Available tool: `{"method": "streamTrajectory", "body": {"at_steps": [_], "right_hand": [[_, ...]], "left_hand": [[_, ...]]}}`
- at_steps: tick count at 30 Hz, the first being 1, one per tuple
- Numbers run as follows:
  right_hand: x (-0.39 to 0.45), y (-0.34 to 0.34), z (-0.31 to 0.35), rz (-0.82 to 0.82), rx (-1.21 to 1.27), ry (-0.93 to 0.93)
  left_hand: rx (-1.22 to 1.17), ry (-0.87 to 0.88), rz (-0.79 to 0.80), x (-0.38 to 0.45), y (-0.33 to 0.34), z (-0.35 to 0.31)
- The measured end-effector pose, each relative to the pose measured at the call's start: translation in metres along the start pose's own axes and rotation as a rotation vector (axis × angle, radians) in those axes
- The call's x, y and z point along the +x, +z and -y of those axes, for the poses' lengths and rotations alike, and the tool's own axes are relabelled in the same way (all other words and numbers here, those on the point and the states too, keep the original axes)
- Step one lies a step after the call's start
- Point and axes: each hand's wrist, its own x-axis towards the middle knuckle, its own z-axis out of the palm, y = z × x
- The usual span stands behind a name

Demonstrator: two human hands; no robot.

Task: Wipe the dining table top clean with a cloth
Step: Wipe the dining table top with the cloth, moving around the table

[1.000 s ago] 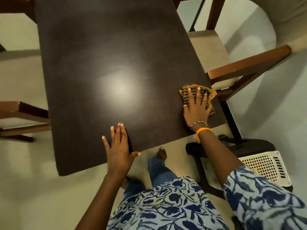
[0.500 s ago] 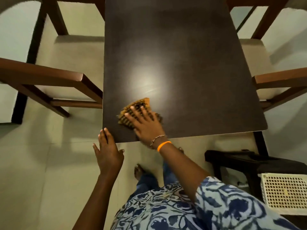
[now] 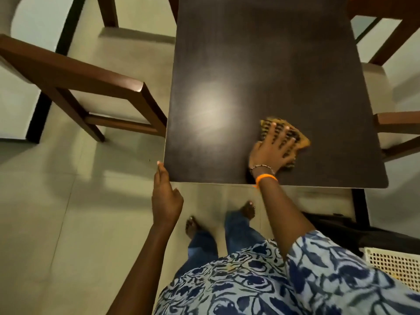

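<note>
Dark brown and smooth, the big flat wooden counter [image 3: 272, 76] fills the middle of the view, with a soft patch of light shining on it. Its near edge is right in front of the person, and its far end runs off the top of the view.

Next come the brown wooden chairs. One chair [image 3: 75, 83] stands at the left side of the counter. Another chair [image 3: 395, 123] stands at the right side, and most of it is cut off.

Low on the right is a white plastic basket [image 3: 395, 267] full of little holes. Only a corner of it shows.

The person's right hand [image 3: 271, 151] lies flat on a small yellow and black checked cloth [image 3: 302, 138], fingers spread out and pressing it down on the counter, near the front edge and a bit to the right. The cloth looks blurry (so it is likely sliding).

The left hand [image 3: 164, 192] is at the front left corner of the counter. Its fingers are nearly straight and one fingertip touches the corner. It holds nothing.

The wiping looks like it is under way. I can see no crumbs or spills, so I cannot tell which parts are clean. The far half looks like it may need a pass. Most of the cloth hides under the hand.
</note>
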Motion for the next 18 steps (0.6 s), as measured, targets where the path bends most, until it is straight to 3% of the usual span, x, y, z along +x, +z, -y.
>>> {"method": "streamTrajectory", "body": {"at_steps": [5,8,11,14,18], "right_hand": [[-0.077,0.039,0.097,0.197,-0.041,-0.617],[-0.121,0.055,0.117,0.328,-0.069,-0.900],[-0.134,0.057,0.093,0.308,-0.140,-1.023],[-0.123,0.049,0.058,0.288,-0.158,-1.110],[-0.096,0.028,0.008,0.235,-0.169,-1.009]], "left_hand": [[0.006,-0.079,-0.008,-0.015,0.008,0.012],[0.022,-0.095,0.004,-0.017,0.004,0.022],[0.045,-0.086,0.020,-0.016,-0.001,0.023],[0.212,-0.022,-0.003,-0.020,0.001,0.016],[0.425,0.196,0.010,-0.027,0.018,-0.010]]}}
